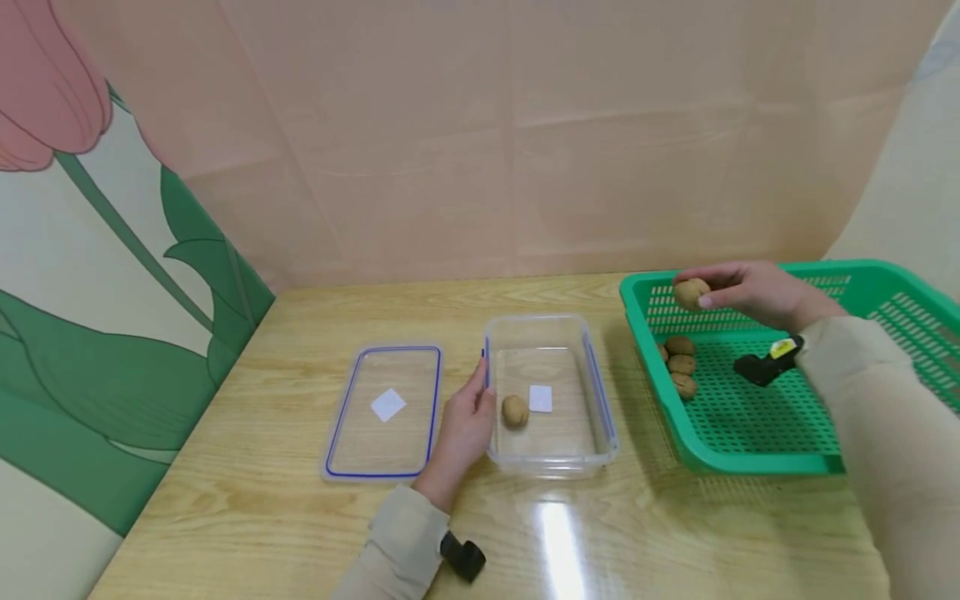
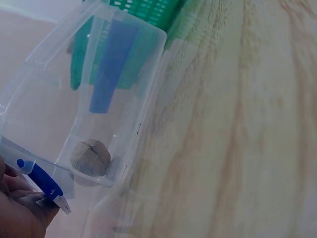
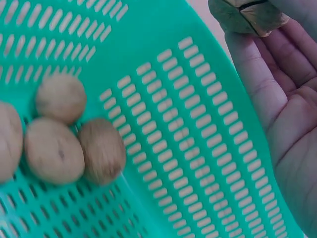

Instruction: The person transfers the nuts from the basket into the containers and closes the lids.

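Note:
My right hand (image 1: 757, 292) pinches a walnut (image 1: 691, 293) between thumb and fingers, above the left end of the green basket (image 1: 750, 461). In the right wrist view the cracked seam of this walnut (image 3: 250, 15) shows at the top. Several more walnuts (image 1: 682, 364) lie together on the basket floor against its left wall. My left hand (image 1: 467, 425) holds the left side of a clear plastic container (image 1: 551, 462), by its blue-trimmed flap (image 2: 44, 181). One walnut (image 1: 515, 411) sits inside the container near that side, beside a white square (image 1: 541, 398).
A clear lid (image 1: 384, 450) with a blue seal lies flat on the wooden table (image 1: 262, 500), left of the container. A white square (image 1: 388, 405) shows on the lid. A pinkish sheet (image 1: 450, 150) hangs behind the table, and the basket's tall rim stands right of the container.

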{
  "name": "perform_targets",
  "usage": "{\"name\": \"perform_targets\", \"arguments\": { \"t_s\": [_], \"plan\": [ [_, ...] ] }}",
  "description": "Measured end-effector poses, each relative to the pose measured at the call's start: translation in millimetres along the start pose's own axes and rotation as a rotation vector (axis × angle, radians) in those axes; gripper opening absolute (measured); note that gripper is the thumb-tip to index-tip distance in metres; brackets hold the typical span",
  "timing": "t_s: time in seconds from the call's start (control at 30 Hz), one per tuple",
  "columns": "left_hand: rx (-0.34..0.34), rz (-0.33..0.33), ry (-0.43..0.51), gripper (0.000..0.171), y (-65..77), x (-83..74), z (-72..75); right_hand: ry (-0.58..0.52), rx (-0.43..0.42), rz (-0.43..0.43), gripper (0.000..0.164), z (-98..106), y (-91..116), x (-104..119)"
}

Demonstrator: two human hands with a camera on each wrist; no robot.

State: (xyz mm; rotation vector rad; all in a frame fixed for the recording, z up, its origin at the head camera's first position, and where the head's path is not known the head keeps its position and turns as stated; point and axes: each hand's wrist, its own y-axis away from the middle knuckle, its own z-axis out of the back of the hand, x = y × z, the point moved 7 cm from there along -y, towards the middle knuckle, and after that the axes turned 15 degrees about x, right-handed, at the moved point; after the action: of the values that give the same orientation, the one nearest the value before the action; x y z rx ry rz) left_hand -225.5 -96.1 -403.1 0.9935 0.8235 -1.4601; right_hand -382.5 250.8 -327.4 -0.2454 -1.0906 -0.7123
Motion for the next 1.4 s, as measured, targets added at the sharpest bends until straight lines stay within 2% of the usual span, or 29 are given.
{"name": "perform_targets", "arguments": {
  "t_s": [0.27,0.67,0.93,1.17,1.4],
  "plan": [
    [0.005,0.006,0.001,0.048,0.6,-1.1,0.2,-0.095,0.089,0.148,0.042,-15.9,-15.0,23.0],
    [0.014,0.004,0.014,0.048,1.5,-2.1,-2.1,-0.159,0.218,0.289,0.043,-38.1,-38.9,53.6],
    [0.016,-0.003,0.019,0.048,-0.1,-0.9,-4.2,-0.184,0.254,0.303,0.042,-54.1,-58.8,68.8],
    [0.016,-0.005,0.032,0.048,-0.2,-0.9,-5.3,-0.202,0.289,0.371,0.043,-68.6,-74.2,82.1],
    [0.008,-0.01,0.019,0.048,-0.3,-1.8,-3.6,-0.177,0.279,0.328,0.04,-80.9,-92.1,88.2]
  ]
}}
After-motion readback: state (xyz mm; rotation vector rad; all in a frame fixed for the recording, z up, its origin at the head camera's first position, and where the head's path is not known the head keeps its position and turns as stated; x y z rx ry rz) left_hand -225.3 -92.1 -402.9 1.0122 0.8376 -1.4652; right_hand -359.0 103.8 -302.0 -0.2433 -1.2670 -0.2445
